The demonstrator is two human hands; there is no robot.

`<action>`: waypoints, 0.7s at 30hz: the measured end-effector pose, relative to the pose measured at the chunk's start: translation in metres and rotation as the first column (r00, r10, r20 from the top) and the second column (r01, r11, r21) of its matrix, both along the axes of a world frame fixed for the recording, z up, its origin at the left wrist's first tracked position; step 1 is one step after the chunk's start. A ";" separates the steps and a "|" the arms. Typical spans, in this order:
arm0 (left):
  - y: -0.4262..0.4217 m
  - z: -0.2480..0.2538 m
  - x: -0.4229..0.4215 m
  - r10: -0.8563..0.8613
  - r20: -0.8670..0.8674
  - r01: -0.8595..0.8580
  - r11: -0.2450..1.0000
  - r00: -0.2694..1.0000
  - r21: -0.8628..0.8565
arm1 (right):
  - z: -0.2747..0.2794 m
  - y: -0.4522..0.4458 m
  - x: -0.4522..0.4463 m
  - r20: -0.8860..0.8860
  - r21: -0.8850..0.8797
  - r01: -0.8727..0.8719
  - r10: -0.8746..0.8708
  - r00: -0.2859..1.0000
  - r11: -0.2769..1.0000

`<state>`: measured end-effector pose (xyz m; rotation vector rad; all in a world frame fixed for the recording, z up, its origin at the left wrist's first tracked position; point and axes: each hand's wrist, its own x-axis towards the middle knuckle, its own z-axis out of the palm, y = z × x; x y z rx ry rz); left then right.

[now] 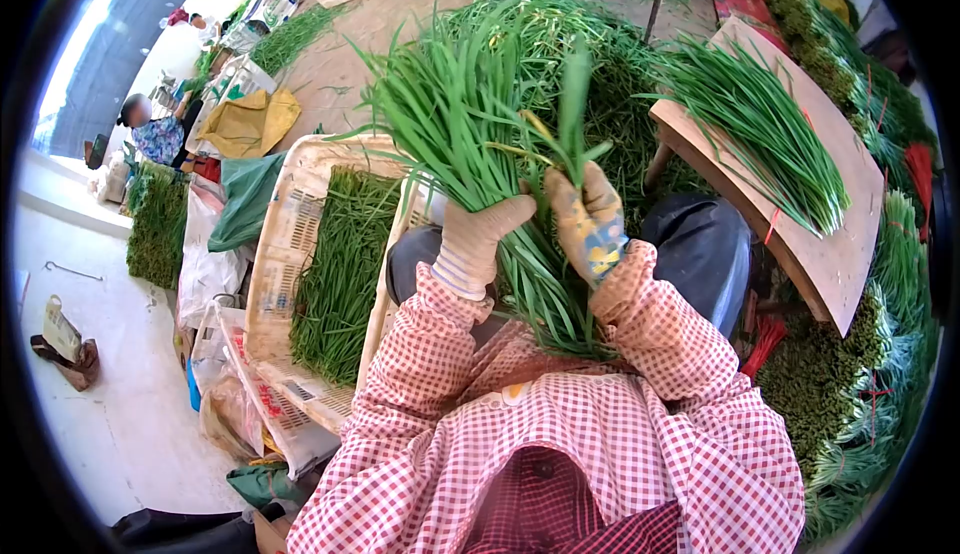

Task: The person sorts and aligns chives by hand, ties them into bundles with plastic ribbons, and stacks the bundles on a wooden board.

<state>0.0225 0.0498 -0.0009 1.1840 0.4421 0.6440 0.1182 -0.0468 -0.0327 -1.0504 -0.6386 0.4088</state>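
Observation:
My left hand [482, 244], in a pale knit glove, is closed around a thick bunch of green chives [450, 124]. The leaves fan out above the fist, and the rest hangs below it towards my lap. Close beside it, my right hand [588, 222], in a yellowish glove with blue-grey patches, pinches a few loose chive leaves [574, 104]. These are blurred, and some yellowed blades stick out near the fingers. Beyond both hands a large heap of loose leaves [610, 64] covers the floor.
To the left stands a plastic crate [268, 254] with chives inside. A small wooden bench [700, 154] on the right bears a chive bunch [760, 134]. Tied bundles [900, 254] line the far right, near red ties [765, 344]. Another person [160, 139] sits at the far left.

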 end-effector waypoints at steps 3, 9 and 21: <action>0.007 -0.003 -0.007 0.115 -0.078 -0.121 0.990 0.990 -0.076 | -0.012 -0.010 0.007 -0.285 0.086 0.006 0.019 0.958 0.996; 0.014 0.004 0.000 0.142 -0.039 -0.147 0.964 0.989 -0.221 | -0.009 -0.002 0.022 -0.254 0.068 -0.230 0.240 0.937 0.971; 0.046 -0.008 0.019 0.119 -0.051 -0.120 0.993 0.992 -0.015 | 0.021 0.000 0.031 -0.070 -0.141 -0.475 0.470 0.880 0.869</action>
